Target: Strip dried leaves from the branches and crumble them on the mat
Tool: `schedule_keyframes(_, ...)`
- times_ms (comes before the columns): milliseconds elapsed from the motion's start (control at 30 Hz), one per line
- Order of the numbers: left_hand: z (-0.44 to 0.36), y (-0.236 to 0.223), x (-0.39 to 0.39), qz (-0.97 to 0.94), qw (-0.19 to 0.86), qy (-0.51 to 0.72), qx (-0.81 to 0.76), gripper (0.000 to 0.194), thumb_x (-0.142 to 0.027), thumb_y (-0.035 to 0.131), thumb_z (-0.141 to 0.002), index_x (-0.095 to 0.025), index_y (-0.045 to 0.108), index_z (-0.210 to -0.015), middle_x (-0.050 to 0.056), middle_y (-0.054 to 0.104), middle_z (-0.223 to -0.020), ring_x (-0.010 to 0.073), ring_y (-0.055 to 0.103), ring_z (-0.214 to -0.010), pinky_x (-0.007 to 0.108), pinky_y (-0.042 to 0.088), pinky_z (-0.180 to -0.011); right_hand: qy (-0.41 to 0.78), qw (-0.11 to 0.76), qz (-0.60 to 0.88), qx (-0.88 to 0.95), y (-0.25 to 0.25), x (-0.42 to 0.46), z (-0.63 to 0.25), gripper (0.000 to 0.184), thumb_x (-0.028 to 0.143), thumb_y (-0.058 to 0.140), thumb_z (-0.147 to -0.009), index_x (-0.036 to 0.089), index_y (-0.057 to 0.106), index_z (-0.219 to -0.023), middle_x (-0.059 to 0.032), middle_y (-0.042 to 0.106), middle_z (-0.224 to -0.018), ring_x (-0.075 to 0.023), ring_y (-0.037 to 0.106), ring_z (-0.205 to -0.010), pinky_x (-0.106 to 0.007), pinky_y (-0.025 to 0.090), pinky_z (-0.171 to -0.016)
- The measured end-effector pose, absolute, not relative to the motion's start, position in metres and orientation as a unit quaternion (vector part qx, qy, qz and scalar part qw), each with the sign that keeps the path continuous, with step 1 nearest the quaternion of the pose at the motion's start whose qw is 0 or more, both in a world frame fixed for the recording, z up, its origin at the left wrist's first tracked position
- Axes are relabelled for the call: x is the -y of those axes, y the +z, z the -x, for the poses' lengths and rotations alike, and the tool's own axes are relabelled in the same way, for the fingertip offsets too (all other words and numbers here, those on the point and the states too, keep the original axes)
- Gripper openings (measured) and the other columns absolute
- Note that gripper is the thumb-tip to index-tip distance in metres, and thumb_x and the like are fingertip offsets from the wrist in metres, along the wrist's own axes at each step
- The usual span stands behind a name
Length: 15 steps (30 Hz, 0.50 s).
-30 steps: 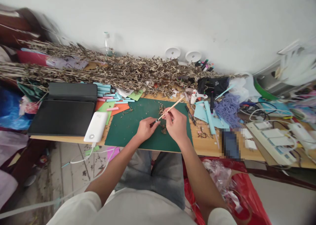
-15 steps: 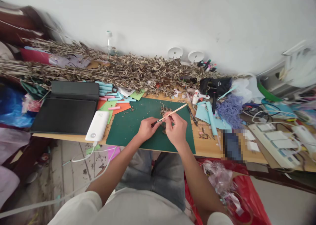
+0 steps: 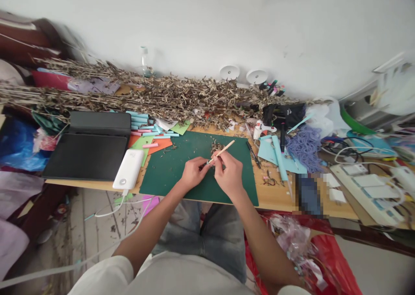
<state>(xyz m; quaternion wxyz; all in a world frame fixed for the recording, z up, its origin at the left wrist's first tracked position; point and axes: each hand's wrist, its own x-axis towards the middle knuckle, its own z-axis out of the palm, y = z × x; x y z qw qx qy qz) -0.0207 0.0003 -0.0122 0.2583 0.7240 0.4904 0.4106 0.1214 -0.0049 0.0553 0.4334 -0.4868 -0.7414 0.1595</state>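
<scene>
My right hand pinches a thin wooden stick that points up and to the right over the green cutting mat. My left hand is closed on a small pale piece at the stick's lower end; I cannot make out what that piece is. Both hands meet above the middle of the mat. Dried plant crumbs lie on the mat just behind the hands.
A long heap of dried branches runs along the wall. A black tablet case, a white power bank and rolled paper tubes lie left. A glue gun, purple yarn and a power strip sit right.
The stick has slid down through my right hand, so less of it sticks out; both hands stay together over the mat. The view has drifted slightly.
</scene>
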Motion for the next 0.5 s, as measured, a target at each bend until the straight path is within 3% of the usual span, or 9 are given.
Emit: schedule_keyframes(500, 0.021, -0.014, -0.001, -0.723, 0.251, 0.41, -0.497, 0.034, -0.041, 0.051, -0.093, -0.016, 0.072, -0.085, 0.003, 0.061, -0.07, 0.0107, 0.052, -0.06, 0.022, 0.037, -0.059, 0.179, 0.474, 0.496, 0.705, 0.052, 0.007, -0.128, 0.014, 0.026, 0.045, -0.093, 0.022, 0.058, -0.093, -0.0046, 0.069, -0.082, -0.0175, 0.068, -0.073, -0.029, 0.055, -0.071)
